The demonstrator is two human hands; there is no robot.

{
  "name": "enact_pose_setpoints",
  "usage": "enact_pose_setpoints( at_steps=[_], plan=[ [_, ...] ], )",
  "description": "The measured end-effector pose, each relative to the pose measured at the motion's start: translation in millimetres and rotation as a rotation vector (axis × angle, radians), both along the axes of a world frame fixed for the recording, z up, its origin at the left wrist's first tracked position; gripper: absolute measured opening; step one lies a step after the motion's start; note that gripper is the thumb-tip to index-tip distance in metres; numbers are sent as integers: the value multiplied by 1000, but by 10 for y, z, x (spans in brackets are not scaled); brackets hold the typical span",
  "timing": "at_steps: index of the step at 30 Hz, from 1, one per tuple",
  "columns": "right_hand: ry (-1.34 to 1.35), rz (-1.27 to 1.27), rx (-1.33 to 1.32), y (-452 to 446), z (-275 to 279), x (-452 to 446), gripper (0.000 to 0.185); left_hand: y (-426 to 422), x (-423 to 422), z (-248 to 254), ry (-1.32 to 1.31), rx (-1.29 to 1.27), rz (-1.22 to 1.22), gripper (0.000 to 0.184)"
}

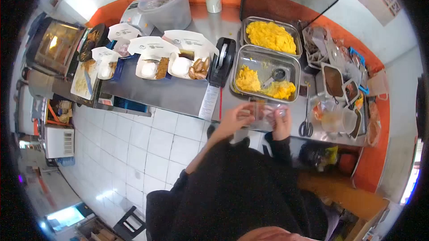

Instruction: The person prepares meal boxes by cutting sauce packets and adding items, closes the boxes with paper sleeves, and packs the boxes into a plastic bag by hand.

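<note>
Between my two hands, at the front edge of the metal counter, is a small clear plastic packet (267,112); its contents are too blurred to name. My left hand (237,119) pinches its left side with bent fingers. On the other side my right hand (281,124) grips it, thumb on top. Just beyond them sits a metal tray (292,69) with two heaps of scrambled egg (247,79) and a ladle (278,75) in it. Black-handled scissors (306,128) lie to the right of my right hand.
Open paper boxes (154,46) with rice and toppings stand at the left. A black device (223,62) and a paper slip (208,102) lie beside them. Behind is a second egg tray (270,35). Sauce containers (332,80) and a clear tub (346,120) are at the right.
</note>
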State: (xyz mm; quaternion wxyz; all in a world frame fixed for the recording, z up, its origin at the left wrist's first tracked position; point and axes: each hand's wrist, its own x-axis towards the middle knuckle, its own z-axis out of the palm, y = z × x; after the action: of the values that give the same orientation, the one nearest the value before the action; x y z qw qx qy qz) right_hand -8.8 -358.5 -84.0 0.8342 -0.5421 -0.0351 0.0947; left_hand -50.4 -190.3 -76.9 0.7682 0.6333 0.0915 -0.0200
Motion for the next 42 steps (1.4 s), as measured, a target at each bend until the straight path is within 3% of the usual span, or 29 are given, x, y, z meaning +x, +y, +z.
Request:
enact_pose_setpoints(
  at_steps=[4, 8, 11, 12, 15, 18, 20, 23, 26, 29, 32, 35, 37, 39, 40, 42],
  plan=[
    [6, 60, 43, 182, -15, 4, 21, 68, -33, 6, -30, -62, 63, 16],
    [-373, -205, -312, 380, -24, 110, 30, 181, -232, 55, -38, 86, 210, 10],
    [-305, 185, -455, 370, 119, 46, 25, 260, -404, 57, -39, 197, 250, 10],
    [-222, 308, -417, 463, 124, -22, 15, 274, -460, 46, -57, 219, 248, 10],
    [-413, 572, -697, 651, 213, -142, 12, 330, -645, 163, -82, 263, 282, 10],
    [-346, 702, -655, 824, 134, -144, 8, 419, -788, 75, -24, 128, 336, 10],
    [-461, 839, -722, 922, 110, -111, 12, 433, -861, -5, -67, 82, 382, 9],
    [-858, 885, -810, 1133, 49, -125, 14, 412, -952, -81, -159, 534, 454, 10],
    [-1154, 735, -906, 1267, 4, -261, 11, 391, -1065, -170, -55, 716, 540, 15],
    [-1172, 756, -1075, 1410, 18, -285, 10, 460, -1126, -171, 30, 835, 643, 17],
    [-873, 861, -779, 1616, 89, -303, 12, 624, -1187, -131, 30, 808, 605, 17],
    [-751, 885, -701, 1733, 133, -310, 11, 796, -1220, -157, -37, 732, 551, 18],
    [-863, 863, -608, 1845, 106, -307, 14, 890, -1223, -129, -138, 702, 595, 19],
    [-878, 840, -587, 1960, 77, -303, 12, 997, -1195, -85, -211, 532, 789, 15],
    [-758, 866, -550, 2013, 78, -314, 13, 1066, -1193, -55, -246, 444, 881, 14],
    [-512, 909, -471, 2134, 124, -392, 15, 1256, -1240, -47, -245, 307, 755, 11]
  ],
)
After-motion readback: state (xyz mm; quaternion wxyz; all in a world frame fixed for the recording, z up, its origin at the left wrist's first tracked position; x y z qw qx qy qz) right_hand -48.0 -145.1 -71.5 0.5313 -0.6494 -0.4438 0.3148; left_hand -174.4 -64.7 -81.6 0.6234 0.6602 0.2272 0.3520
